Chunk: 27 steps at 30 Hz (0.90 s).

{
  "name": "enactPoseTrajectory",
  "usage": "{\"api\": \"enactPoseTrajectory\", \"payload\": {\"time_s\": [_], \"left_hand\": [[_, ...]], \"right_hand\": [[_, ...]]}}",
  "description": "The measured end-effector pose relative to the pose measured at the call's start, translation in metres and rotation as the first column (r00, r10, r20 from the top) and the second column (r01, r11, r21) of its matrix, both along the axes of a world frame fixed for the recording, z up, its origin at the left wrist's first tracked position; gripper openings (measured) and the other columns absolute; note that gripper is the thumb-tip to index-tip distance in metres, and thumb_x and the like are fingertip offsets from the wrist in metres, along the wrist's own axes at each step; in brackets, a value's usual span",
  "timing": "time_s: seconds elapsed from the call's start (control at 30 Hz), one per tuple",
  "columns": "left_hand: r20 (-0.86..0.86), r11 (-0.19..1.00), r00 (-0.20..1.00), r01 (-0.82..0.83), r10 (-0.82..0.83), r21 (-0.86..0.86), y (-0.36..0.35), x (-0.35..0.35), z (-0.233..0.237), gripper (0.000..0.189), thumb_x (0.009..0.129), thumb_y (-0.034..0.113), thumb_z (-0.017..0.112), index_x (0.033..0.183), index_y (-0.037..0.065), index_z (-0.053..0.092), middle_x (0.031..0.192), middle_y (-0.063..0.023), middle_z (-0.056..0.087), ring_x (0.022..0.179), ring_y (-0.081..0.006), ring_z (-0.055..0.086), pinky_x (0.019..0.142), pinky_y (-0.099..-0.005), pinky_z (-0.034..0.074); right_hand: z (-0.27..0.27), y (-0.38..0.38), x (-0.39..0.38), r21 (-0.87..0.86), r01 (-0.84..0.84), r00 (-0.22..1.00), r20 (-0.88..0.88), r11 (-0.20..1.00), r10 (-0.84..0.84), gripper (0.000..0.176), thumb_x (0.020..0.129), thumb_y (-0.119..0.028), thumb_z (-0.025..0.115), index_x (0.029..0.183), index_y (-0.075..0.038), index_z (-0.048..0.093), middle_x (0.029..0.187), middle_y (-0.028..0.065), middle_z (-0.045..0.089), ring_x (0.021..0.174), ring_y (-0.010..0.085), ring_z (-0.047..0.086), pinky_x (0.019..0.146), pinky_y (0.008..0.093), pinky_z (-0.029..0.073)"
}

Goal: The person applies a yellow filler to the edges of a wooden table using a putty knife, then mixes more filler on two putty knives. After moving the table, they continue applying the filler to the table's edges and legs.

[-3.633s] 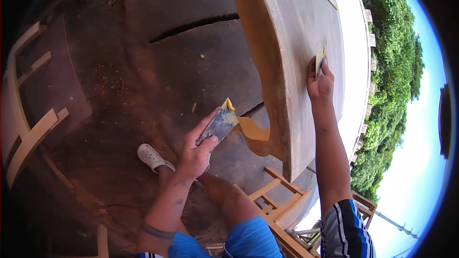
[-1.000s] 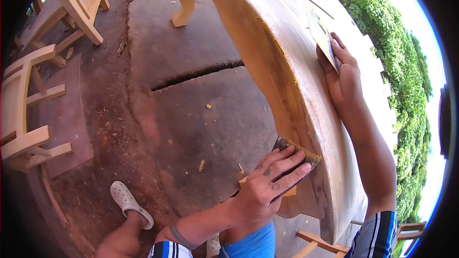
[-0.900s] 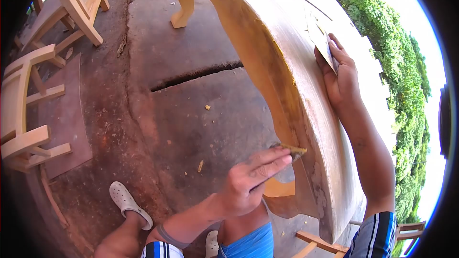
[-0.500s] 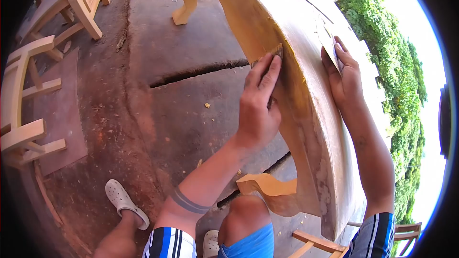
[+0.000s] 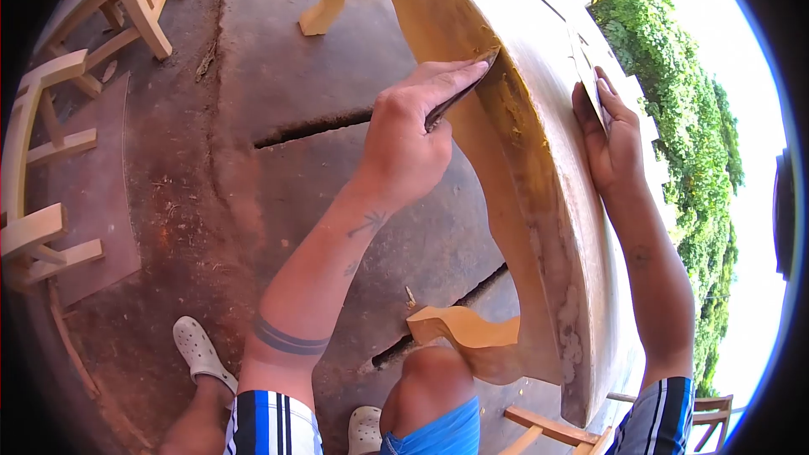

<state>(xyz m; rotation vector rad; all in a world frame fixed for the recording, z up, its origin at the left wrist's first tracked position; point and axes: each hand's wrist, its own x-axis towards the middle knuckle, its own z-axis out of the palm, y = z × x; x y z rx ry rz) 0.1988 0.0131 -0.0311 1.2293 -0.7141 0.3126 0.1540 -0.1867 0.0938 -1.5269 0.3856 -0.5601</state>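
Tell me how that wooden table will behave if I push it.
The wooden table is probably heavy, judging by its long top and thick edge. It should feel stiff rather than floppy, since the curved near leg looks chunky and solid. It may catch instead of sliding smoothly, as a crack in the floor runs past that leg.

Table edge (image 5: 546, 177) brown, yellow-smeared; near leg (image 5: 463, 330) orange-tan; shorts (image 5: 440, 431) blue; left sleeve (image 5: 274, 423) striped black, white, blue; clogs (image 5: 199, 345) off-white.
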Motion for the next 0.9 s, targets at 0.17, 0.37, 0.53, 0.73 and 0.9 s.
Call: {"api": "enactPoseTrajectory", "payload": {"time_s": [0.17, 0.37, 0.53, 0.73, 0.9], "left_hand": [[-0.049, 0.995, 0.994, 0.094, -0.094, 0.014, -0.006, -0.068, 0.0, 0.061, 0.067, -0.023, 0.042, 0.119, 0.002, 0.061, 0.123, -0.0159, 0.058, 0.114, -0.026, 0.058, 0.098, -0.032, 0.045], [-0.014, 0.957, 0.959, 0.284, -0.284, 0.061, -0.001, -0.146, -0.015, 0.062, 0.067, -0.022, 0.045, 0.121, 0.003, 0.06, 0.123, -0.0163, 0.058, 0.114, -0.0316, 0.057, 0.097, -0.0332, 0.045], [-0.099, 1.0, 0.995, 0.019, -0.019, 0.003, 0.022, -0.072, 0.009, 0.061, 0.069, -0.021, 0.04, 0.124, 0.0, 0.057, 0.123, -0.0184, 0.057, 0.115, -0.0322, 0.056, 0.099, -0.0333, 0.043], [0.034, 0.987, 0.992, 0.115, -0.119, 0.109, 0.007, -0.095, 0.019, 0.063, 0.068, -0.021, 0.039, 0.125, 0.001, 0.056, 0.124, -0.017, 0.057, 0.117, -0.031, 0.055, 0.102, -0.0331, 0.04], [-0.105, 0.986, 0.981, 0.164, -0.165, -0.02, 0.018, -0.125, 0.006, 0.062, 0.069, -0.02, 0.044, 0.126, 0.002, 0.056, 0.124, -0.0177, 0.056, 0.117, -0.0353, 0.054, 0.101, -0.0395, 0.043]], "right_hand": [[-0.001, 0.003, 0.001, 0.006, 0.003, 1.0, 0.009, 1.0, -0.003, 0.037, 0.098, -0.01, 0.044, 0.133, 0.002, 0.04, 0.114, 0.0125, 0.052, 0.104, 0.0182, 0.054, 0.097, 0.0372, 0.048], [-0.004, -0.001, 0.002, 0.03, -0.015, 1.0, 0.022, 0.999, 0.014, 0.038, 0.097, -0.01, 0.045, 0.133, 0.002, 0.04, 0.118, 0.0142, 0.051, 0.106, 0.0203, 0.054, 0.097, 0.0382, 0.048], [-0.003, -0.006, 0.002, 0.054, -0.049, 0.998, 0.041, 0.997, 0.047, 0.039, 0.096, -0.01, 0.047, 0.134, 0.0, 0.04, 0.121, 0.0156, 0.052, 0.105, 0.0201, 0.056, 0.095, 0.036, 0.048], [-0.003, -0.005, 0.002, 0.056, -0.04, 0.999, 0.026, 0.998, 0.039, 0.039, 0.096, -0.01, 0.047, 0.133, -0.001, 0.042, 0.119, 0.0144, 0.054, 0.102, 0.0185, 0.057, 0.09, 0.0339, 0.049], [-0.004, -0.005, 0.001, 0.044, -0.029, 1.0, 0.01, 0.999, 0.029, 0.039, 0.096, -0.011, 0.048, 0.133, -0.002, 0.041, 0.119, 0.0143, 0.054, 0.101, 0.0186, 0.057, 0.089, 0.0333, 0.049]]}}
